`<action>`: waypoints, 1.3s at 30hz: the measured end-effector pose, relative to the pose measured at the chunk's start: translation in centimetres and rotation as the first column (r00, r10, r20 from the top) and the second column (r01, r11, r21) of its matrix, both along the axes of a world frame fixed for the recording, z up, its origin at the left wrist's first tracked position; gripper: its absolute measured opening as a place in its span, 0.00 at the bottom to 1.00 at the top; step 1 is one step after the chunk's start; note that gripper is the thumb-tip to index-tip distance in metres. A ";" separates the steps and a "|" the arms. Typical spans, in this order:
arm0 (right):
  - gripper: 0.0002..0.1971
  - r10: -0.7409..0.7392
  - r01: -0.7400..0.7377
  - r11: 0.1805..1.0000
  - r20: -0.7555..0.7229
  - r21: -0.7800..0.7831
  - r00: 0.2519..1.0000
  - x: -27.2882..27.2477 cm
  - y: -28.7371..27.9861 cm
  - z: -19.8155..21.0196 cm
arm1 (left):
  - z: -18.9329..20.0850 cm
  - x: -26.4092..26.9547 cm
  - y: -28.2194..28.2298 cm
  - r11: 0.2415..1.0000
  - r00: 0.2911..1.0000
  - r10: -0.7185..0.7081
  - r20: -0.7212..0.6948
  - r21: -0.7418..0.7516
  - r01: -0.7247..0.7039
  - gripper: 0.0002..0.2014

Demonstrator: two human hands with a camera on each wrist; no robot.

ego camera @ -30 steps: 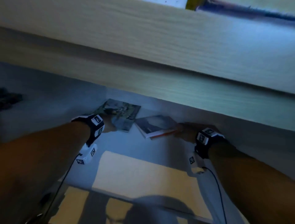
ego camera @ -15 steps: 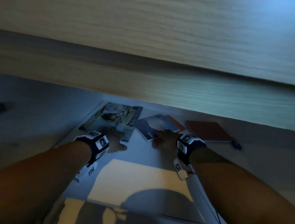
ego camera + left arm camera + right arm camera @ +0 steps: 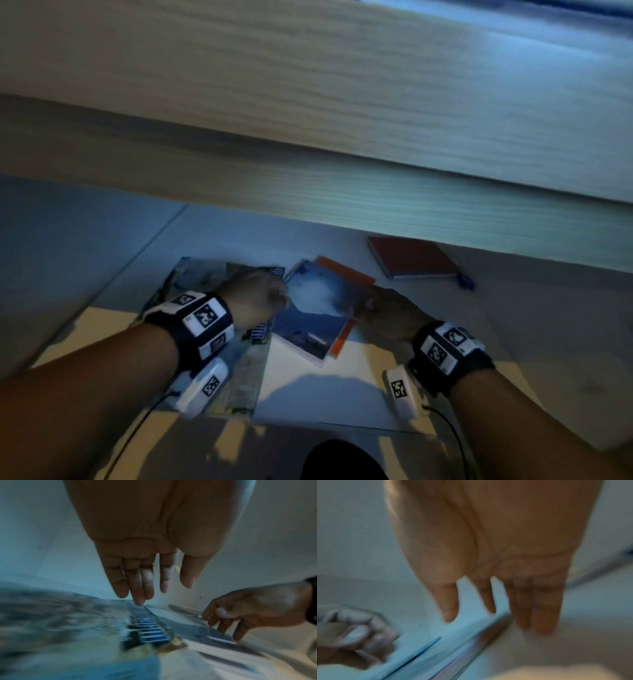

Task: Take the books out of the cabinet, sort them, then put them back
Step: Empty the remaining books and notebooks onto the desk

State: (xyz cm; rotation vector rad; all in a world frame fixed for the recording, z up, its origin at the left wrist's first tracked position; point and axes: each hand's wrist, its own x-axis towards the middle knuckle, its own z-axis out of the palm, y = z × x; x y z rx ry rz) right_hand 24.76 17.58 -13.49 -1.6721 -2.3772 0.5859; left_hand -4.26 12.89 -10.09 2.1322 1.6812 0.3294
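Note:
Books lie flat on the white cabinet floor (image 3: 239,236). A large picture magazine (image 3: 202,277) is at the left, and my left hand (image 3: 260,298) rests over it. In the left wrist view its straight fingertips (image 3: 139,601) touch the magazine (image 3: 68,622) near its far edge. A blue-and-white book (image 3: 315,308) lies in the middle on an orange one (image 3: 346,274). My right hand (image 3: 387,311) has its fingertips (image 3: 238,635) on that book's right edge. It is blurred in the right wrist view, with fingers (image 3: 539,615) extended past the book (image 3: 436,635). A red-brown notebook (image 3: 414,257) lies at the back right.
A thick wooden shelf board (image 3: 308,120) hangs low over the compartment and hides its back. A small blue object (image 3: 466,281) lies by the notebook's near corner. The grey cabinet side wall (image 3: 68,240) stands at the left. A sunlit patch (image 3: 342,363) crosses the front.
Both hands have come back toward the front, and the magazine and the blue-and-white book now lie nearer with them. The left hand has shifted right, close to the middle book.

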 end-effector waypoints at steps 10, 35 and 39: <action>0.45 -0.269 0.278 0.960 0.186 -0.021 0.945 4.4 6.4 1.0 | -1.4 7.9 6.5 0.978 0.923 -0.039 -0.383 -0.203 -0.043 0.45; 0.41 -0.162 0.124 0.986 0.484 0.110 0.860 14.1 11.5 -5.4 | -2.7 9.4 8.7 0.935 0.930 0.309 0.198 -0.243 -0.259 0.23; 0.28 -0.196 0.184 0.981 0.326 0.068 0.925 10.1 4.4 2.7 | -3.3 8.6 9.3 0.904 0.895 0.383 0.228 -0.293 -0.312 0.13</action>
